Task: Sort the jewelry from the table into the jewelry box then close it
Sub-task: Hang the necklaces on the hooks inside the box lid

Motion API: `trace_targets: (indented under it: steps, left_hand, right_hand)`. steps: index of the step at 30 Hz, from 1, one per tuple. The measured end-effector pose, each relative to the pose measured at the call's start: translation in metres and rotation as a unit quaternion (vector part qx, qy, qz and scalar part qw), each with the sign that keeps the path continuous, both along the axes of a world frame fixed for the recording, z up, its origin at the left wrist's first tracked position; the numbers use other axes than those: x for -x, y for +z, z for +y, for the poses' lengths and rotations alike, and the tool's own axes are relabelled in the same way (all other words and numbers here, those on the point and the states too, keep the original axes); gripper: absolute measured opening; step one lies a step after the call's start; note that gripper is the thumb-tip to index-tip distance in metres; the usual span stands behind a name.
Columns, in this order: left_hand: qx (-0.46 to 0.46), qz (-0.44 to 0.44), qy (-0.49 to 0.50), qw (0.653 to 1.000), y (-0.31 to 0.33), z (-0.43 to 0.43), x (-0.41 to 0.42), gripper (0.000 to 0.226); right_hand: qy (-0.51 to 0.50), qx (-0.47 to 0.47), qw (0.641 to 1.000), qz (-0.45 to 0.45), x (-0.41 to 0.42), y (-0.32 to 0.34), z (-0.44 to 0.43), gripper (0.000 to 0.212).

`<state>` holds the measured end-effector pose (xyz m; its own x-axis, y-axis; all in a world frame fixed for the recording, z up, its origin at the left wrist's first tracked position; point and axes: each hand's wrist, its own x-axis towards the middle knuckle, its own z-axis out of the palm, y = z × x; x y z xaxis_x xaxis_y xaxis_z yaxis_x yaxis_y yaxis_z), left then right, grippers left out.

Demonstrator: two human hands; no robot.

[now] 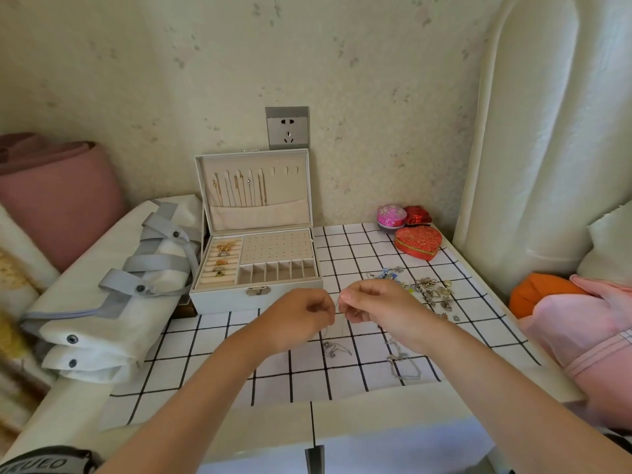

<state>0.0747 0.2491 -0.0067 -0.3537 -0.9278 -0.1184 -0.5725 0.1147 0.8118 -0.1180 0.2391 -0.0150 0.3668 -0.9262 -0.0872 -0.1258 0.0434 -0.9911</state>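
Fingers (324,307) of left hand (301,313) and right hand (376,306) pinching one thin chain (329,331), one open jewelry box (256,297)

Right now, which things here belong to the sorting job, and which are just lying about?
Part of the job:
jewelry box, open
thin chain, pinched between left hand and right hand
heap of trinkets
small loose chain
bigger loose chain

Just lying about:
red heart box
pink round box
white bag
wall socket
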Motion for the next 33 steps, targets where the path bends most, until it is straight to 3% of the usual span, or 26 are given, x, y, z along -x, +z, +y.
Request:
trace_targets:
  steps: [4,9,13,22,28,33]
  left_hand:
    - [-0.068,0.206,0.048,0.975,0.004,-0.002,0.004,0.018]
    - [-0.157,0.398,0.032,0.903,0.008,0.000,0.002,0.008]
    - [-0.188,0.426,0.042,0.884,0.025,-0.005,-0.014,0.010]
    - [-0.175,0.343,0.008,0.923,0.056,-0.014,-0.063,0.016]
    - [-0.188,0.466,-0.015,0.864,0.069,-0.024,-0.077,0.022]
    - [-0.157,0.500,-0.011,0.852,0.090,-0.047,-0.098,0.021]
  right_hand:
    - [0.012,-0.056,0.996,-0.062,-0.002,0.003,0.000,0.026]
    - [0.004,-0.075,0.995,-0.073,-0.004,0.006,0.002,0.044]
    - [0.002,-0.076,0.996,-0.056,-0.003,0.013,-0.001,0.041]
    - [-0.017,-0.074,0.995,-0.058,-0.011,0.028,-0.017,0.043]
    - [0.018,-0.019,0.999,-0.044,-0.024,0.053,-0.030,0.044]
    - [0.023,0.029,0.999,-0.026,-0.046,0.075,-0.054,0.035]
